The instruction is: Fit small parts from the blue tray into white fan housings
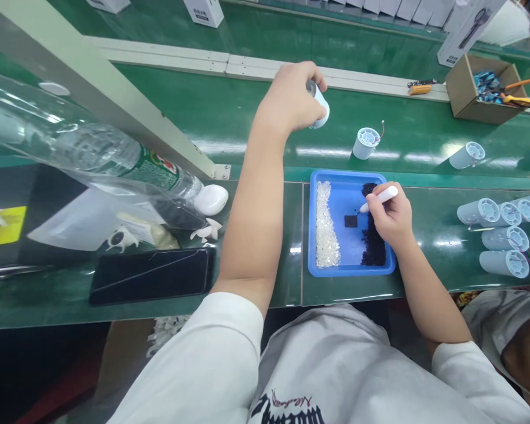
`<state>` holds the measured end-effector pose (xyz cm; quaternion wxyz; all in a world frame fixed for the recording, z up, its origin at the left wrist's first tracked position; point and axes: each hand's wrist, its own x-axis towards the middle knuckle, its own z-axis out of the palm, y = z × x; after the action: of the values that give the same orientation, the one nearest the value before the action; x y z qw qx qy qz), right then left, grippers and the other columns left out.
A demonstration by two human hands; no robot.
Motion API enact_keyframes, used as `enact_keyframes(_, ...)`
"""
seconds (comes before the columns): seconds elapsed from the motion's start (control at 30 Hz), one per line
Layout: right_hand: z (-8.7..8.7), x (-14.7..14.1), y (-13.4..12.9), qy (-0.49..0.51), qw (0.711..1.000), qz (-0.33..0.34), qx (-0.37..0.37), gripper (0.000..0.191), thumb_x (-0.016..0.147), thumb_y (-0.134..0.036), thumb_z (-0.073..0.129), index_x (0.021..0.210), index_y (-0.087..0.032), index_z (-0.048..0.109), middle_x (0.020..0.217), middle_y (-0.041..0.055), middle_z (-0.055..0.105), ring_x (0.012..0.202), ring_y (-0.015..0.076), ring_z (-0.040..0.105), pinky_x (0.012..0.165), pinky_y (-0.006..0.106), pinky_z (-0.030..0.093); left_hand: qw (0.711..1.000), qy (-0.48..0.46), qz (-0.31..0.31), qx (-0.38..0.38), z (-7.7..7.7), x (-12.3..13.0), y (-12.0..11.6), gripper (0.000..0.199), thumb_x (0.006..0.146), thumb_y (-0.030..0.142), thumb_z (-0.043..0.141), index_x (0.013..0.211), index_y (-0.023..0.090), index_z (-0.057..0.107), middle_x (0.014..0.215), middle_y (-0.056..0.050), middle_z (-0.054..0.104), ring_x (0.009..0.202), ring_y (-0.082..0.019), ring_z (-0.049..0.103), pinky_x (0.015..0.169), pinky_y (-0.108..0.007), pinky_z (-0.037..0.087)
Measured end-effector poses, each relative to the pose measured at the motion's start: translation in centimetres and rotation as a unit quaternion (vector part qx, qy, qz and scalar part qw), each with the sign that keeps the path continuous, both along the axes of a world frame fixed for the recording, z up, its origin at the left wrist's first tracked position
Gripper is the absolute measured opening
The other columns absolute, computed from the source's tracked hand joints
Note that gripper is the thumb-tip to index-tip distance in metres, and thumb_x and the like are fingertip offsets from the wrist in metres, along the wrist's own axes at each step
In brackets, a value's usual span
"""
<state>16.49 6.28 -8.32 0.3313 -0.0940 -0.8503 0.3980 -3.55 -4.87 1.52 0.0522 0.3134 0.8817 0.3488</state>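
Observation:
My left hand [291,97] is stretched forward over the green conveyor surface, fingers wrapped around a pale blue plastic cylinder [320,112]. In my right hand [391,217] is a white pen-like tool [382,196], its tip pointing down-left inside the blue tray [312,224]. Along the tray's left side lie small clear pieces [325,232]; dark small pieces [373,244] fill the right side, partly under my hand. A small black square [350,221] sits between them, near the tool's tip. Another pale blue cylinder [365,143] with a wire stands beyond the tray.
Several pale blue cylinders [503,264] lie at right. A cardboard box [470,97] holds blue packets and orange-handled pliers [519,101]. At left are a metal post [128,100], plastic bottle [154,168], white mouse-like object [211,200] and black phone [152,275]. Another person sits at right.

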Motion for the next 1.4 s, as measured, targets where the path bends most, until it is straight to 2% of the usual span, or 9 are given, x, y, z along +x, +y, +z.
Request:
enact_keyframes(0.2,0.1,0.0,0.0,-0.025,1.0,-0.001,0.008,0.021,0.086,-0.036,0.06,0.072,-0.024,0.05,0.063,-0.0035,0.05,0.056,0.0119,0.044,0.055,0.028,0.041,1.0,0.005,-0.003,-0.026,0.2,-0.1,0.0,0.045,0.07,0.007,0.064,0.114,0.014,0.065,0.119,-0.005,0.062,0.111,-0.02,0.059,0.091,-0.031,0.044)
enact_keyframes(0.47,0.0,0.0,-0.1,0.0,1.0,-0.017,0.004,0.021,0.086,-0.036,0.06,0.072,-0.024,0.05,0.063,-0.0032,0.051,0.056,0.0123,0.044,0.054,0.028,0.04,1.0,-0.01,0.003,0.018,0.2,-0.1,0.0,0.04,0.069,0.007,0.063,0.108,0.016,0.065,0.118,-0.008,0.062,0.11,-0.02,0.056,0.095,-0.033,0.044)
enact_keyframes(0.6,0.1,0.0,0.1,-0.033,0.999,-0.002,0.011,0.02,0.086,-0.034,0.06,0.073,-0.024,0.049,0.062,-0.0038,0.049,0.055,0.0121,0.043,0.054,0.028,0.04,0.996,-0.033,0.013,0.088,-0.1,-0.1,0.1,0.03,0.07,0.012,0.064,0.096,0.023,0.054,0.116,-0.005,0.061,0.101,-0.016,0.055,0.091,-0.029,0.046)
enact_keyframes(0.73,0.1,0.1,0.2,-0.066,0.997,0.035,0.006,0.014,0.085,-0.03,0.062,0.078,-0.024,0.052,0.065,-0.0039,0.05,0.054,0.0114,0.043,0.055,0.028,0.04,0.975,-0.093,0.035,0.199,0.1,0.2,0.3,0.038,0.073,0.016,0.065,0.089,0.026,0.032,0.101,-0.004,0.055,0.078,-0.01,0.051,0.067,-0.023,0.048)
enact_keyframes(0.9,0.1,0.3,0.0,-0.014,1.0,0.015,0.0,0.015,0.087,-0.031,0.061,0.078,-0.023,0.051,0.066,-0.0029,0.051,0.058,0.0126,0.045,0.058,0.029,0.041,0.922,-0.225,-0.006,0.316,0.5,0.7,0.8,0.03,0.089,0.021,0.056,0.076,0.024,0.03,0.086,0.0,0.049,0.071,-0.005,0.056,0.057,-0.017,0.046)
enact_keyframes(1.07,0.2,0.3,-0.1,-0.06,0.994,0.084,-0.042,0.016,0.086,-0.032,0.062,0.078,-0.022,0.053,0.067,-0.0037,0.052,0.057,0.0106,0.046,0.056,0.026,0.041,0.81,-0.363,-0.082,0.453,0.0,0.7,1.9,0.016,0.095,0.027,0.049,0.082,0.019,0.045,0.082,-0.002,0.06,0.075,-0.011,0.064,0.065,-0.023,0.051)
enact_keyframes(1.2,0.0,0.4,-0.2,-0.04,0.99,0.098,-0.092,0.017,0.086,-0.036,0.064,0.082,-0.021,0.057,0.072,-0.0027,0.057,0.06,0.0102,0.053,0.057,0.026,0.045,0.744,-0.462,-0.098,0.473,-0.2,0.9,3.3,0.027,0.1,0.025,0.033,0.088,0.013,0.054,0.079,-0.002,0.06,0.076,-0.01,0.064,0.075,-0.025,0.052)
enact_keyframes(1.27,-0.2,0.3,-0.1,0.037,0.989,0.067,-0.126,0.019,0.086,-0.039,0.065,0.086,-0.022,0.058,0.077,-0.0022,0.059,0.062,0.0104,0.058,0.058,0.026,0.049,0.75,-0.482,-0.08,0.446,-0.5,1.4,4.0,0.027,0.1,0.022,0.032,0.086,0.012,0.054,0.076,-0.002,0.058,0.074,-0.009,0.062,0.076,-0.025,0.051)
enact_keyframes(1.4,-0.4,0.1,0.4,0.193,0.968,-0.018,-0.161,0.018,0.088,-0.04,0.065,0.093,-0.025,0.057,0.086,-0.0028,0.06,0.065,0.0096,0.065,0.064,0.027,0.056,0.803,-0.463,-0.079,0.367,-1.6,2.3,4.8,0.02,0.092,0.016,0.047,0.072,0.014,0.05,0.069,0.0,0.049,0.075,-0.011,0.061,0.082,-0.031,0.055)
